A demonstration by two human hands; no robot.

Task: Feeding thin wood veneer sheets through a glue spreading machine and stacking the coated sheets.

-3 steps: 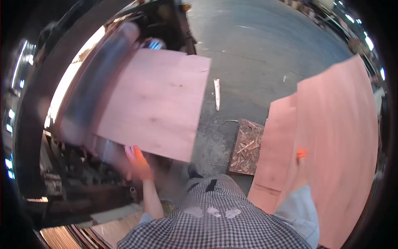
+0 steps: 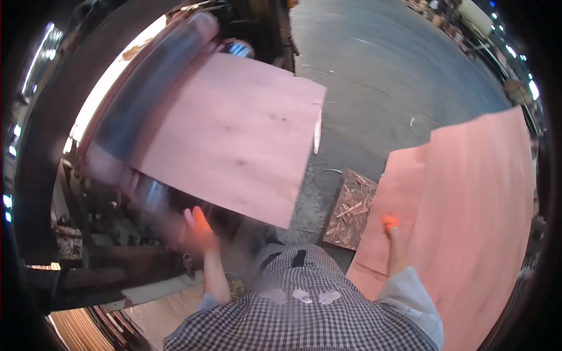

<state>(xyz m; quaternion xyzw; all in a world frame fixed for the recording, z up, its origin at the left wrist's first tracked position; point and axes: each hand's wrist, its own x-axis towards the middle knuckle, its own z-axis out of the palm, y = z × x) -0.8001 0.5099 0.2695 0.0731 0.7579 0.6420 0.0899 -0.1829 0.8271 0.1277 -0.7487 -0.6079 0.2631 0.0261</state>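
A pale pink veneer sheet [image 2: 234, 140] sticks out to the right from a dark roller [image 2: 149, 93] of a machine. My left hand [image 2: 202, 234], with orange finger coverings, is just below the sheet's near edge. Its fingers point up and apart from the thumb, and no grip on the sheet shows. On the right, my right hand [image 2: 390, 223], also orange at the fingers, is over stacked veneer sheets [image 2: 468, 216]. Its fingers are blurred, and whether it touches the veneer cannot be made out.
Between the two veneer areas stands a low block [image 2: 349, 210] covered with wood chips. A pale wood strip [image 2: 317, 137] lies on the grey floor [image 2: 363, 88], partly behind the sheet. Dark machine framing [image 2: 70, 281] fills the left, with stacked boards [image 2: 76, 330] at the lower left.
The veneer sheet extends farther right from the roller. My right hand has moved left across the stacked veneer. My left hand stays near the machine, and the whole view has shifted slightly.
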